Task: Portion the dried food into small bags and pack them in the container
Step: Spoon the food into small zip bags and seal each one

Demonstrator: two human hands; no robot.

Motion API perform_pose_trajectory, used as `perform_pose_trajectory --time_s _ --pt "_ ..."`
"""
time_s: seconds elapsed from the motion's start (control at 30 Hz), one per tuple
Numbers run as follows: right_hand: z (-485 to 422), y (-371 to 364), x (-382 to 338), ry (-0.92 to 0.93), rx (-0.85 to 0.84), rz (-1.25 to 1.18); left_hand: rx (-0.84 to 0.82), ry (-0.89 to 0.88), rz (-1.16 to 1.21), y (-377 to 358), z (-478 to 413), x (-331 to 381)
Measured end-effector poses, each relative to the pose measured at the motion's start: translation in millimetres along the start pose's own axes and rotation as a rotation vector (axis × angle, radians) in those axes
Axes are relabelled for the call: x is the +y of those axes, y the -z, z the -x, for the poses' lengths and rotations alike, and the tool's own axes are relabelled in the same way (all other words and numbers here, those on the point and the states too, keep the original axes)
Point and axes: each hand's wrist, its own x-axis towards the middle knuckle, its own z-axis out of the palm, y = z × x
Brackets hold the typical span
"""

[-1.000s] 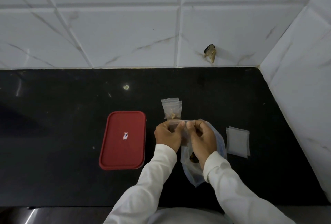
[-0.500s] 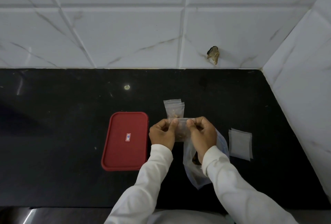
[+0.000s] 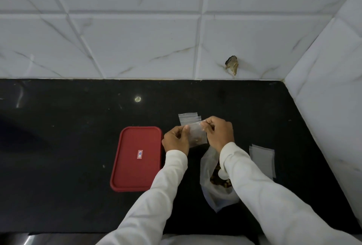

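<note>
A small clear bag (image 3: 196,136) with a little dried food in its bottom hangs between my two hands above the black counter. My left hand (image 3: 176,140) pinches its top left corner and my right hand (image 3: 219,132) pinches its top right corner. Behind it lie small filled bags (image 3: 189,118), partly hidden by the held one. A larger clear bag (image 3: 210,176) with brown dried food lies under my right forearm. The red-lidded container (image 3: 137,158) sits shut to the left of my left hand.
A stack of empty small bags (image 3: 262,158) lies on the counter to the right. White tiled walls close off the back and the right side. The black counter (image 3: 58,147) stretches out to the left.
Both hands have lifted the small bag slightly and moved it away from me. The right hand has slid further right along the bag's top edge.
</note>
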Motion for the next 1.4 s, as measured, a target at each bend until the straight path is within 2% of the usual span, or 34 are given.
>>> perform_pose_trajectory --time_s 0.13,0.27,0.4,0.67,0.87,1.0,1.07,1.23,1.4 --pt "-15.3 -7.4 10.6 0.015 -0.044 0.134 0.052 0.084 -0.013 -8.9 -6.7 -6.6" --pt "-23.5 -13.5 19.7 -0.004 -0.091 0.272 0.042 0.090 -0.064 -14.3 -11.5 -9.9" --pt "-28.0 -18.8 23.2 -0.021 -0.113 0.299 0.023 0.097 -0.102 -18.3 -15.3 -10.2" --pt "-29.7 -16.8 29.1 -0.015 -0.091 0.167 -0.016 0.122 -0.012 -13.2 -10.9 -9.3" --pt "-9.3 32.6 34.7 -0.024 0.075 -0.035 0.005 0.003 0.029 -17.6 16.5 9.2" --pt "12.5 87.6 48.1 -0.102 0.142 -0.175 -0.178 -0.178 0.030 -37.8 41.4 40.1" --pt "23.1 110.1 62.5 -0.167 0.190 -0.239 -0.317 -0.189 0.065 -53.4 53.5 53.2" --pt "45.6 137.3 111.7 -0.325 0.292 -0.329 -0.637 -0.023 0.123 -102.3 73.0 54.1" --pt "68.2 127.2 156.8 -0.389 0.259 -0.141 -0.733 0.157 -0.037 -150.1 80.0 26.9"
